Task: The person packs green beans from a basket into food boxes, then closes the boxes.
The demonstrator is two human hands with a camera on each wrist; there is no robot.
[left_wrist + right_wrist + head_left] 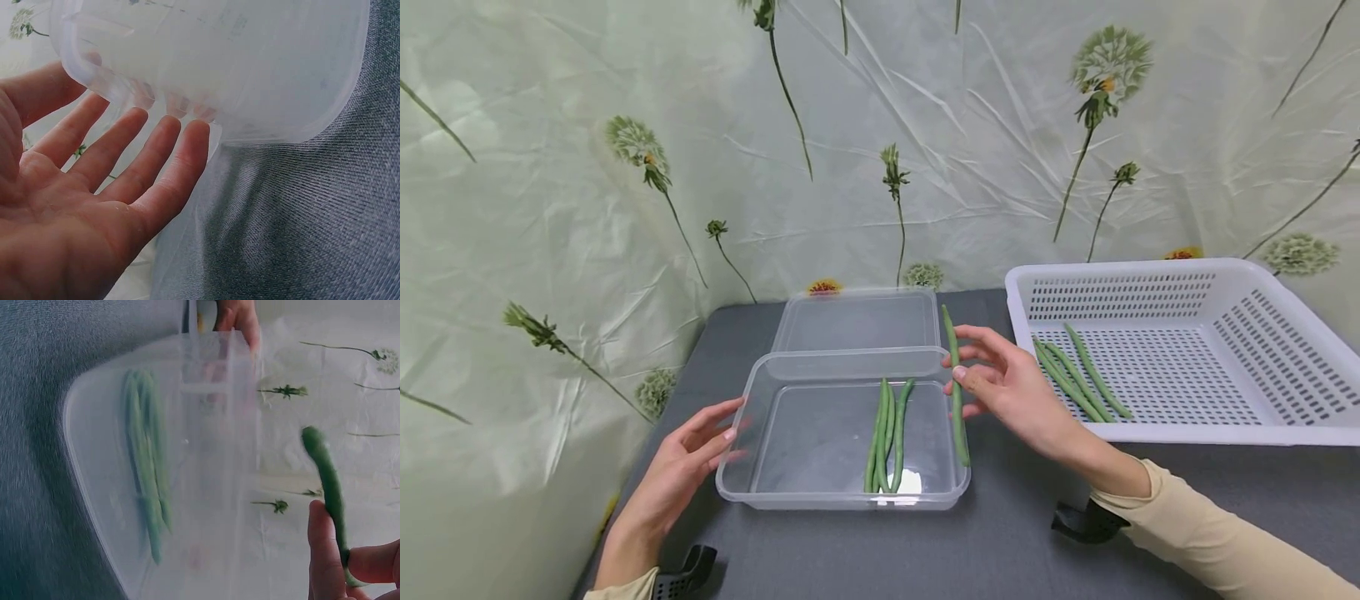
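Observation:
A green bean (957, 408) is pinched between the thumb and fingers of my right hand (1011, 387), held up at the right rim of a clear plastic container (820, 502). In the right wrist view the same bean (329, 481) stands out past the fingertips. Inside the container, 3 green beans (898, 437) lie side by side in its right half. My left hand (673, 467) is at the container's left wall, fingers spread and relaxed. The left wrist view shows those fingertips (164, 134) right at the clear wall.
A white perforated basket (1150, 433) stands on the right, with several green beans (1078, 375) at its left side. Behind the container lies a clear lid (865, 321). Grey cloth (985, 542) covers the table, and a flower-printed sheet (850, 208) hangs behind.

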